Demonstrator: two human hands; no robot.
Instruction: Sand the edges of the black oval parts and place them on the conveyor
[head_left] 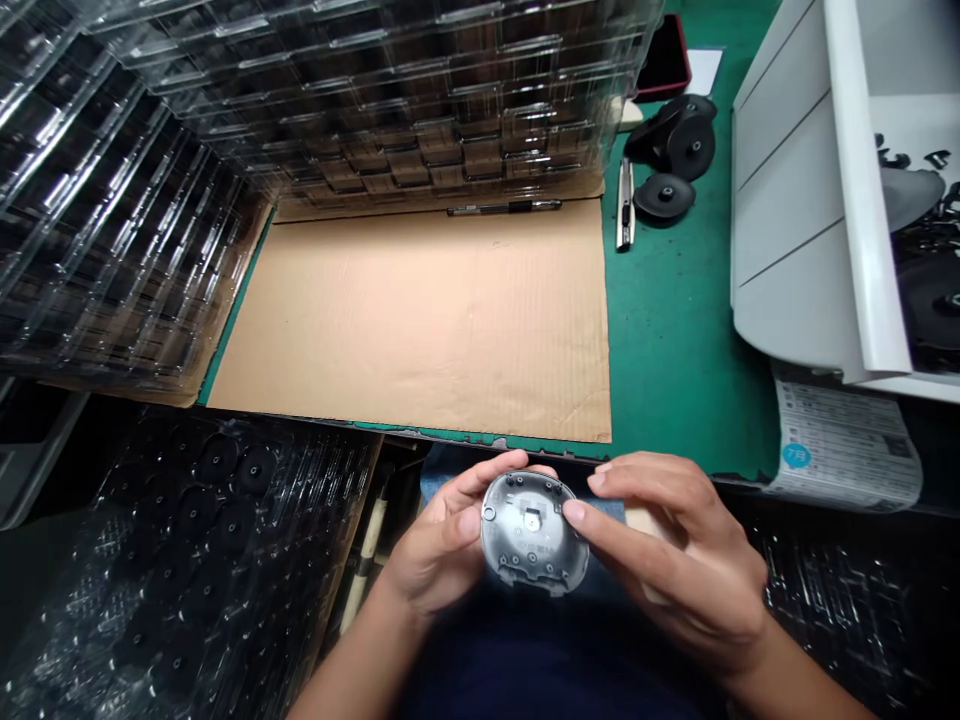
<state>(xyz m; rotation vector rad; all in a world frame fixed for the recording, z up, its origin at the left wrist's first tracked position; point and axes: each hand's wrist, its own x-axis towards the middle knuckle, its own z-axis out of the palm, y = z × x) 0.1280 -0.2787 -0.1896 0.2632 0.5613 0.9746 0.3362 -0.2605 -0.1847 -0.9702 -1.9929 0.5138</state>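
Note:
My left hand (442, 540) is closed around the left edge of a rounded grey plastic cover (529, 535), its thumb on the near face. The cover's inner side faces up, showing small posts, a square feature in the middle and tabs along the lower edge. My right hand (675, 560) is at the cover's right side, one fingertip touching its rim. Tucked in the curled fingers of that hand is a pale beige object (651, 530), mostly hidden, whose kind I cannot make out. Both hands are in front of the bench edge, above my lap.
A cardboard sheet (420, 320) lies on the green bench (675, 330), with a pen (504, 208) at its back. Clear plastic trays (390, 100) are stacked behind and left. A box cutter (625, 205), black round parts (664, 197) and a white bin (795, 190) are on the right.

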